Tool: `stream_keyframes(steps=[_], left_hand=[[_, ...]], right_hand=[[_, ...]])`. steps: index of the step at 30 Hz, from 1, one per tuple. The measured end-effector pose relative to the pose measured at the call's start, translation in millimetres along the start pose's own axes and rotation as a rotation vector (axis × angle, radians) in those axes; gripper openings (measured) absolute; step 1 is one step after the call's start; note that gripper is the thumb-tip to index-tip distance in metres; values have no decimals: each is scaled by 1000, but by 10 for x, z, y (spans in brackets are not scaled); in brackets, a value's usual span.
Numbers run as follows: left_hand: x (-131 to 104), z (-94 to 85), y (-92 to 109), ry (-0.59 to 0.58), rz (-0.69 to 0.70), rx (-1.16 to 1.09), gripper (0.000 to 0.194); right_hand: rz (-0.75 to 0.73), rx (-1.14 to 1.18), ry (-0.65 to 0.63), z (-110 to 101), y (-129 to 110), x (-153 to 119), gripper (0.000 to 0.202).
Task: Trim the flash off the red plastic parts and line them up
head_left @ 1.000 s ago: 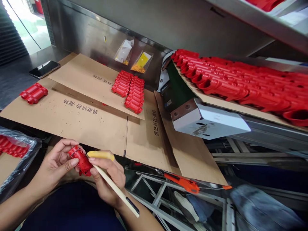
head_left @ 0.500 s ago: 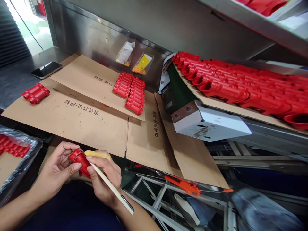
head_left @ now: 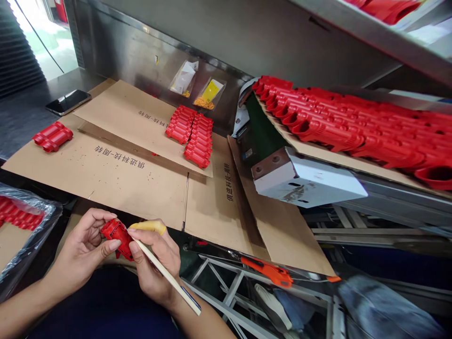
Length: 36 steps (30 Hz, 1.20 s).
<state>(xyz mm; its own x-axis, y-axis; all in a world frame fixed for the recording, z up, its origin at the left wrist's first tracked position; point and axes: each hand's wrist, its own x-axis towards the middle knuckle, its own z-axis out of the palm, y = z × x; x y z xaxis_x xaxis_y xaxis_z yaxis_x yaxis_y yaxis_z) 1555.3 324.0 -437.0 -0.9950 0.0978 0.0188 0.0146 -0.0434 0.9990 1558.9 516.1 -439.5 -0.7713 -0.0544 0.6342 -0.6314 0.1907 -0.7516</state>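
My left hand [head_left: 88, 245] grips a red plastic part [head_left: 119, 236], hollow and ribbed, between thumb and fingers. In my right hand [head_left: 157, 259] is a thin pale wooden stick [head_left: 167, 275] with a dark mark near its rear end. The stick's front end points at the red part; my fingers hide its tip, so whether it touches cannot be told. A yellow cover [head_left: 150, 227] wraps one finger of my right hand. Both hands are close together in front of the table's near edge.
Cardboard sheets [head_left: 141, 188] cover the table. On them lie red parts in rows [head_left: 192, 134] and a small red group [head_left: 52, 136]. A phone [head_left: 68, 102] lies at the left. Many red parts [head_left: 335, 122] fill a raised shelf at right. An orange cutter [head_left: 266, 270] lies near the table's front edge.
My right hand and the stick have shifted slightly to the right, away from the red part. My left hand holds the part almost where it was.
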Motion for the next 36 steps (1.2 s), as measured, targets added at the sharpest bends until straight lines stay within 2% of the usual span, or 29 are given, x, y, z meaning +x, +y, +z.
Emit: stream_keyframes(steps=[5, 9, 11, 15, 18, 22, 29, 32, 36], left_hand=[[-5, -10, 38, 17, -5, 44, 30], [-22, -43, 22, 73, 8, 53, 33], [-18, -55, 23, 51, 14, 46, 32], [-2, -36, 46, -22, -4, 0, 28], [-21, 6, 73, -35, -53, -51, 30], [-70, 44, 121, 26, -160, -72, 33], [-33, -11, 79, -2, -75, -9, 31], [-29, 3, 36, 54, 19, 45, 30], [-73, 44, -12, 130, 74, 96, 36]], right_hand=[[-7, -39, -33, -67, -44, 18, 28], [107, -70, -66, -135, -82, 40, 21], [161, 0, -55, -167, -95, 65, 19], [177, 102, -47, -201, -97, 132, 16], [187, 115, -57, -194, -87, 159, 13], [186, 114, -48, -168, -89, 148, 15], [177, 38, -80, -157, -96, 117, 14], [98, 2, -137, -103, -56, 95, 20], [-182, -138, -142, 5, -1, 51, 33]])
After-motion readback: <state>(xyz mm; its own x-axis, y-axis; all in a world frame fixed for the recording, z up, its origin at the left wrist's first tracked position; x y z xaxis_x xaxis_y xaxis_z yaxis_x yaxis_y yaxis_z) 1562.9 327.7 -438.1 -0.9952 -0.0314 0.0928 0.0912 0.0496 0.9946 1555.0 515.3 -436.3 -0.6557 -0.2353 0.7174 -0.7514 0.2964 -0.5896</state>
